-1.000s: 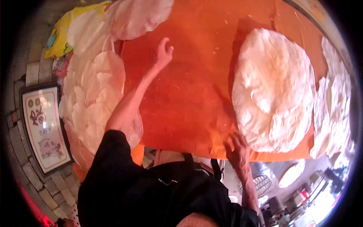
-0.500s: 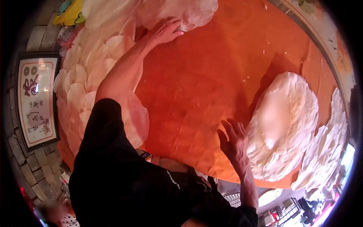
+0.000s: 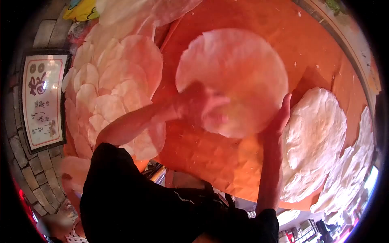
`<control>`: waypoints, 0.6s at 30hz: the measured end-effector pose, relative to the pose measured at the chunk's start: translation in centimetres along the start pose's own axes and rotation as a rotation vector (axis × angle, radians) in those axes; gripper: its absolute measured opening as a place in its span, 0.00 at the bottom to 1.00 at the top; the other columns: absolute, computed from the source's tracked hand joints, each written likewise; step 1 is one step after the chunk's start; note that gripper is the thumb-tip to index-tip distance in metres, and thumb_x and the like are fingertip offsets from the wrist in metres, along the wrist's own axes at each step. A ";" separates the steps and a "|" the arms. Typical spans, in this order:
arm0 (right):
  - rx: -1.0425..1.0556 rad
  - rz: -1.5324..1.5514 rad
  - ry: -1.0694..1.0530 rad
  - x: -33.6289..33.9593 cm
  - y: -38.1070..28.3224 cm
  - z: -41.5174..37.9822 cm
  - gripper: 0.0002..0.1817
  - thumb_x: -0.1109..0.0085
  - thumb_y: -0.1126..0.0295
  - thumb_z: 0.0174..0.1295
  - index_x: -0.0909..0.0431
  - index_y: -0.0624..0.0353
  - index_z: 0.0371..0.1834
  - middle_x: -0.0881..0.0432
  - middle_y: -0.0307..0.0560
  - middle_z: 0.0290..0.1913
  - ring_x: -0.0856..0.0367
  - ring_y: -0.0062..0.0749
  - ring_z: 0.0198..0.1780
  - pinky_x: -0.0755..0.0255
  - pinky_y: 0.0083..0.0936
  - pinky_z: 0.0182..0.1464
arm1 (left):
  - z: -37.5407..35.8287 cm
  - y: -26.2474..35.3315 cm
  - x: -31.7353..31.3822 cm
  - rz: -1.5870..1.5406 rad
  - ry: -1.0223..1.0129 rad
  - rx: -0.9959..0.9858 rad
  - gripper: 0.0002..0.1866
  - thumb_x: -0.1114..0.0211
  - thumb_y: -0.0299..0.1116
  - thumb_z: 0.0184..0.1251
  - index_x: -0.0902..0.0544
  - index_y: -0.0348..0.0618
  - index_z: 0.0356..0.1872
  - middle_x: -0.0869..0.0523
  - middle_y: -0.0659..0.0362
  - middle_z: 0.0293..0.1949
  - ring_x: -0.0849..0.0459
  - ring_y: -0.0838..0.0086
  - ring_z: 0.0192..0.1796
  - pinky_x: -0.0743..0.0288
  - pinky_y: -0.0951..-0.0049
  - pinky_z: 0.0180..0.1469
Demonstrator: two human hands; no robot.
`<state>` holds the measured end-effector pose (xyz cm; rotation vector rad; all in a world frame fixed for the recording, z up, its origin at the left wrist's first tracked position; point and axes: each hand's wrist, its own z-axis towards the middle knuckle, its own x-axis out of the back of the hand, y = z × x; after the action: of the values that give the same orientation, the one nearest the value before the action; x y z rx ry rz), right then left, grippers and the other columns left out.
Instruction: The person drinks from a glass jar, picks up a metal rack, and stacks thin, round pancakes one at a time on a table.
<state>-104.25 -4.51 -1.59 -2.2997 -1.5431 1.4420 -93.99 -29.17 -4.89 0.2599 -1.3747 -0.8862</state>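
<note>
A thin, round dough wrapper (image 3: 237,60), pale and partly see-through, is spread out over the orange table cover. My left hand (image 3: 202,103), smeared by motion, lies across its lower left part with some fingers pointing right. At the wrapper's right edge is my right hand (image 3: 279,117), thumb up along the rim and the other fingers largely hidden behind the sheet. Just right of that hand lies a thick round pile of wrappers (image 3: 316,146). To the left, many overlapping wrappers (image 3: 117,89) cover the table, beneath my left forearm.
More large sheets (image 3: 133,12) lie at the far left of the orange table cover (image 3: 190,162). Crumpled, ragged sheets (image 3: 348,174) sit at the right edge. A framed sign (image 3: 43,97) stands at left on the brick floor. Another person (image 3: 56,224) is at the lower left.
My left hand has come from the far left sheets toward the middle, where a single round wrapper now spreads. My right hand has moved up and right to its edge. The view has shifted slightly.
</note>
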 end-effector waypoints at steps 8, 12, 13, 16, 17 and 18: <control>0.046 -0.459 -0.067 5.9 -1.6 2.7 0.20 0.40 0.67 0.67 0.22 0.70 0.57 0.15 0.49 0.50 0.18 0.34 0.51 0.23 0.29 0.54 | 4.5 -20.3 10.1 0.873 0.490 0.546 0.21 0.38 0.42 0.65 0.20 0.42 0.54 0.19 0.47 0.52 0.20 0.56 0.57 0.22 0.60 0.53; 0.404 -1.285 0.225 -1.7 -9.6 -3.7 0.16 0.38 0.69 0.66 0.18 0.66 0.54 0.14 0.47 0.44 0.17 0.29 0.46 0.23 0.22 0.49 | 5.0 -25.3 11.4 0.757 0.247 0.748 0.19 0.48 0.42 0.71 0.17 0.41 0.51 0.16 0.50 0.49 0.18 0.61 0.52 0.22 0.63 0.49; 0.460 -1.544 0.337 -3.6 -13.4 -5.8 0.16 0.39 0.69 0.67 0.18 0.65 0.54 0.14 0.48 0.45 0.17 0.30 0.46 0.24 0.23 0.50 | 5.3 -25.9 11.9 0.696 0.204 0.777 0.20 0.51 0.42 0.73 0.17 0.41 0.50 0.15 0.51 0.48 0.18 0.62 0.51 0.22 0.63 0.48; 0.853 -2.029 0.490 -3.1 -26.7 -12.1 0.15 0.44 0.69 0.70 0.18 0.60 0.56 0.13 0.49 0.46 0.16 0.33 0.48 0.24 0.26 0.55 | 7.1 -24.5 12.5 0.245 0.273 0.952 0.24 0.58 0.43 0.78 0.15 0.40 0.48 0.12 0.54 0.46 0.16 0.65 0.47 0.21 0.65 0.46; 0.943 -2.109 0.492 -2.5 -27.8 -13.5 0.15 0.45 0.69 0.70 0.18 0.59 0.56 0.13 0.49 0.47 0.15 0.34 0.49 0.25 0.27 0.56 | 7.1 -24.3 13.5 0.166 0.290 0.983 0.25 0.61 0.43 0.79 0.14 0.40 0.47 0.12 0.55 0.45 0.16 0.67 0.45 0.21 0.65 0.45; 1.039 -2.187 0.503 -2.0 -29.0 -15.0 0.14 0.46 0.69 0.71 0.19 0.59 0.56 0.13 0.49 0.48 0.15 0.35 0.50 0.25 0.28 0.57 | 7.1 -24.0 14.7 0.151 0.286 0.984 0.28 0.64 0.43 0.81 0.13 0.40 0.46 0.11 0.56 0.45 0.15 0.68 0.44 0.21 0.66 0.44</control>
<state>-114.91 15.49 21.94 0.1867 -1.2819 0.4286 -110.81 -52.69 -7.80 0.9751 -1.4398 0.0222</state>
